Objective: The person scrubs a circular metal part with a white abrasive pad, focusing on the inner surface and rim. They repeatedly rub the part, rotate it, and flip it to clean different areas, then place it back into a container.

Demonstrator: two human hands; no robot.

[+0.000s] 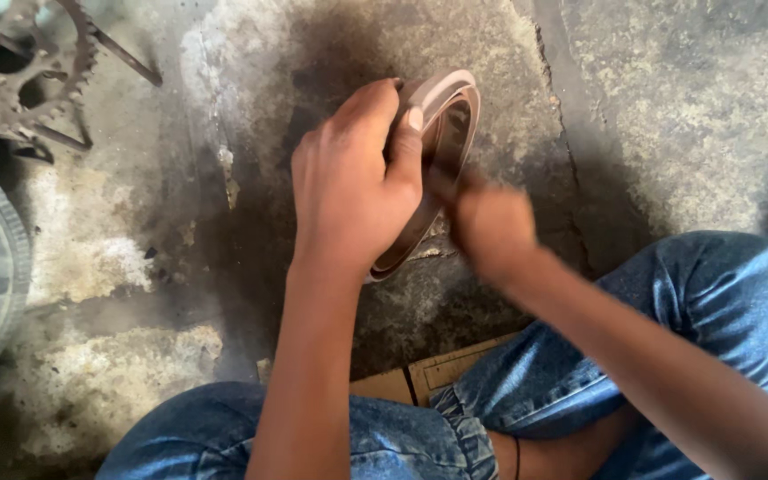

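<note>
A stained concrete floor (651, 116) fills the view. Upright on it stands a brown metal ring (444, 133), rim worn, hollow centre. Left hand (353, 182) is clamped over its top edge; blurred right hand (491, 227) touches its lower side, grip unclear. Far left of the ring lies a rusty sprocket (24, 76).

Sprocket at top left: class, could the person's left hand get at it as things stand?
Probably not right away. The left hand is gripping the ring, so it would have to let go first. Otherwise only bare floor lies between it and the sprocket.
</note>
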